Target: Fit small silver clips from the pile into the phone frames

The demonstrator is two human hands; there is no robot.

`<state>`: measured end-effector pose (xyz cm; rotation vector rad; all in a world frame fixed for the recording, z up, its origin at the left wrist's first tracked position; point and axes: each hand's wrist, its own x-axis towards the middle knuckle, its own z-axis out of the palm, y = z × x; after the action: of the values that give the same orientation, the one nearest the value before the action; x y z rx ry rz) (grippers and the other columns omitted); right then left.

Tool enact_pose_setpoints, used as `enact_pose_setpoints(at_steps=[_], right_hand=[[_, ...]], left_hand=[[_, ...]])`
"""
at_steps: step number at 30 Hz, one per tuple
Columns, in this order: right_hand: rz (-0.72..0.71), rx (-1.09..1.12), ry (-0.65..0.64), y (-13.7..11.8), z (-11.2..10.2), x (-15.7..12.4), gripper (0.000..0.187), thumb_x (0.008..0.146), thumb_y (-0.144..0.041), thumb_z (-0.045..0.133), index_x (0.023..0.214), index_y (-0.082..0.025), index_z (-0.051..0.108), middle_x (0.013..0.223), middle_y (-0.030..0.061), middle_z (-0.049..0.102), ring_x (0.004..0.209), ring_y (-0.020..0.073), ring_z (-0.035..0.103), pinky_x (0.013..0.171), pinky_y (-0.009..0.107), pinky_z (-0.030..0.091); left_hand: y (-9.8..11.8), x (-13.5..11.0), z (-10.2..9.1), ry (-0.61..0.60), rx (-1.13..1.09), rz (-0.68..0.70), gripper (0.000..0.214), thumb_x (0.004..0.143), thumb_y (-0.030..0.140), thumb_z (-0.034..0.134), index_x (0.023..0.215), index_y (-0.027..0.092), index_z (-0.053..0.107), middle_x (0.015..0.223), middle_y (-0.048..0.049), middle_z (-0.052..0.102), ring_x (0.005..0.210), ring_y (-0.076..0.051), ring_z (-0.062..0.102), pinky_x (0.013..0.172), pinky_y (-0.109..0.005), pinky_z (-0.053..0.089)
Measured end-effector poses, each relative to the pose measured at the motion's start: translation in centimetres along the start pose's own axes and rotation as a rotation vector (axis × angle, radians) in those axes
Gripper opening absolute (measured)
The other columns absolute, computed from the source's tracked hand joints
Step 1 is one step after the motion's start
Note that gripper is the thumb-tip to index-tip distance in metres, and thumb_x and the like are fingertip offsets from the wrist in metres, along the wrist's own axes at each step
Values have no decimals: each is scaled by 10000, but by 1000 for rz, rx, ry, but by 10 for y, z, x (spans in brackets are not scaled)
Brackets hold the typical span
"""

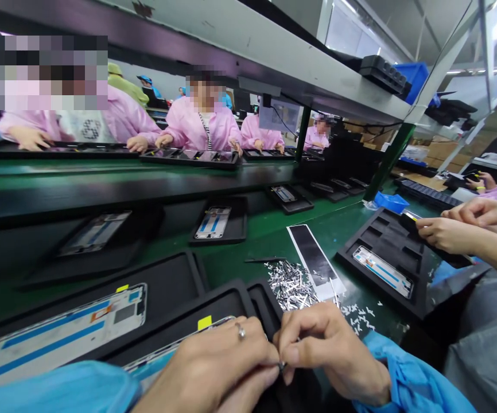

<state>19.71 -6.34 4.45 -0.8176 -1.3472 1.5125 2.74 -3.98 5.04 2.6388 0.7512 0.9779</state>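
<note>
My left hand, with a ring on one finger, and my right hand meet low in the middle of the view, fingertips pinched together. Something tiny and dark shows between them, too small to name. Under my left hand lies a black foam tray holding a phone frame, mostly hidden, with a yellow tab at its edge. To the left another phone frame with blue strips rests in its own black tray. Just beyond my right hand is a pile of small silver and white pieces.
A black strip on white backing lies beside the pile. Phone frames in trays stand along the green bench. At right, a co-worker's hands work over a tray. People in pink sit opposite, beneath an overhead shelf.
</note>
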Motion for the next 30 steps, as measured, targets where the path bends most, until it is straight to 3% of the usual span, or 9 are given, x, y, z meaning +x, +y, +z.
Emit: enact_pose_setpoints(at_steps=[6, 11, 14, 17, 19, 23, 25, 28, 30], right_hand=[[-141, -399, 210, 3, -12, -10, 230, 775, -315, 521, 591, -178, 514, 593, -16, 504, 583, 119, 465, 570, 236, 351], [-44, -833, 435, 23, -69, -42, 249, 810, -325, 468, 601, -190, 462, 590, -25, 450, 557, 127, 421, 530, 242, 315], [22, -1070, 505, 44, -109, -60, 268, 781, -342, 474, 553, -199, 473, 519, -21, 449, 476, 141, 423, 469, 254, 297], [14, -1245, 512, 57, -137, -69, 272, 756, -351, 470, 518, -219, 478, 479, -5, 462, 445, 168, 454, 446, 271, 311], [-23, -1327, 493, 57, -144, -68, 244, 761, -336, 446, 545, -229, 485, 521, 10, 489, 490, 187, 494, 468, 282, 355], [-146, -1422, 403, 32, -125, -52, 167, 805, -261, 409, 703, -225, 538, 706, 39, 555, 668, 199, 558, 585, 299, 439], [-322, -1453, 255, 14, -97, -40, 138, 830, -181, 408, 841, -213, 541, 811, 43, 572, 750, 184, 566, 638, 283, 461], [-600, -1489, 40, -9, -46, -18, 267, 810, -48, 386, 1043, -142, 475, 941, 97, 586, 882, 199, 560, 729, 305, 472], [-667, -1535, -93, -17, -15, -4, 247, 823, -22, 349, 982, -123, 510, 890, 99, 625, 796, 189, 586, 708, 304, 481]], left_hand=[[-9, 0, -10, 45, -78, -284, 270, 793, 401, 435, 666, 226, 598, 518, 3, 516, 583, -150, 516, 560, -197, 417], [-24, -13, -37, 20, -101, -516, 280, 749, 432, 462, 625, 223, 600, 546, 11, 558, 597, -151, 535, 530, -183, 403], [-29, -22, -52, -93, -102, -662, 272, 723, 441, 479, 591, 228, 584, 612, 32, 600, 597, -138, 550, 489, -172, 376], [-27, -19, -59, -193, -91, -704, 252, 728, 379, 431, 572, 226, 557, 609, 50, 598, 557, -122, 541, 493, -184, 358], [-25, -12, -58, -215, -63, -672, 232, 707, 298, 384, 545, 212, 527, 578, 44, 579, 533, -119, 523, 505, -199, 350], [-24, -3, -51, -279, 3, -619, 253, 684, 240, 335, 498, 199, 502, 551, 13, 558, 534, -136, 506, 499, -225, 345], [-25, -3, -47, -316, 34, -631, 291, 723, 282, 332, 517, 200, 521, 590, -6, 569, 574, -160, 521, 531, -252, 376], [-26, -5, -43, -319, 75, -645, 310, 750, 342, 352, 562, 202, 555, 675, -28, 593, 662, -202, 555, 613, -318, 433], [-27, -8, -41, -261, 102, -578, 294, 752, 320, 370, 574, 205, 575, 671, -31, 601, 659, -208, 570, 596, -324, 449]])
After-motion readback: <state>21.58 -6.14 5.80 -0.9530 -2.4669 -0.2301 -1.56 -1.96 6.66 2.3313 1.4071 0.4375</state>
